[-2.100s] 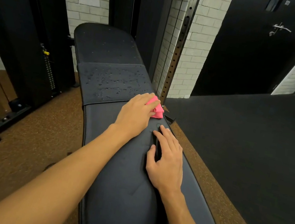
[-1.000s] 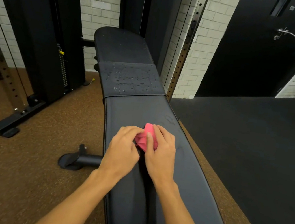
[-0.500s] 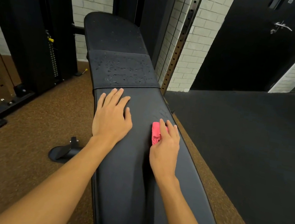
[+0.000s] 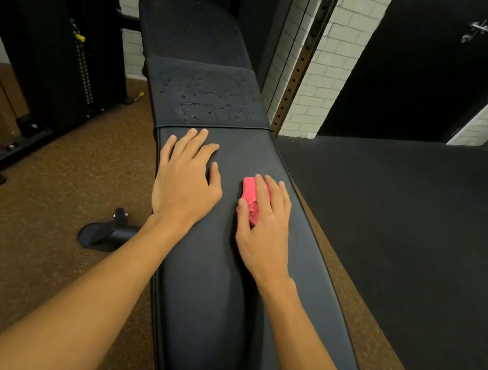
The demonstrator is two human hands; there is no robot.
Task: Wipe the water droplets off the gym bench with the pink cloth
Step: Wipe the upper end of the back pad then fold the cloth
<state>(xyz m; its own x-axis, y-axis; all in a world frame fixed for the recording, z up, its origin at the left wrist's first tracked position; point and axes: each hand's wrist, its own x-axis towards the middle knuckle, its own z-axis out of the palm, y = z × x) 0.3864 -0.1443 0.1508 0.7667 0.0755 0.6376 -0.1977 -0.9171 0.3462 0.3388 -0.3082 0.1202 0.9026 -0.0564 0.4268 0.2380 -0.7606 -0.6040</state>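
Note:
A long black gym bench [image 4: 206, 289] runs from the bottom of the view up to the wall. Water droplets [image 4: 204, 97] dot its matte middle panel and the far pad beyond. My right hand [image 4: 265, 225] presses a bunched pink cloth [image 4: 249, 192] onto the smooth near pad, right of centre; only the cloth's left side shows past my fingers. My left hand [image 4: 185, 181] lies flat on the same pad with fingers spread, fingertips just short of the seam before the wet panel, holding nothing.
A bench foot [image 4: 104, 232] sticks out on the brown floor at left. A black weight-stack machine [image 4: 67, 50] stands at the back left. A perforated rack upright [image 4: 301, 58] rises beside the bench's right edge. Black rubber flooring [image 4: 401, 238] lies right.
The cloth passed from my left hand to my right, both meeting over it a second ago. My left hand then moved left and forward, flat on the pad; little has shifted in the last half second.

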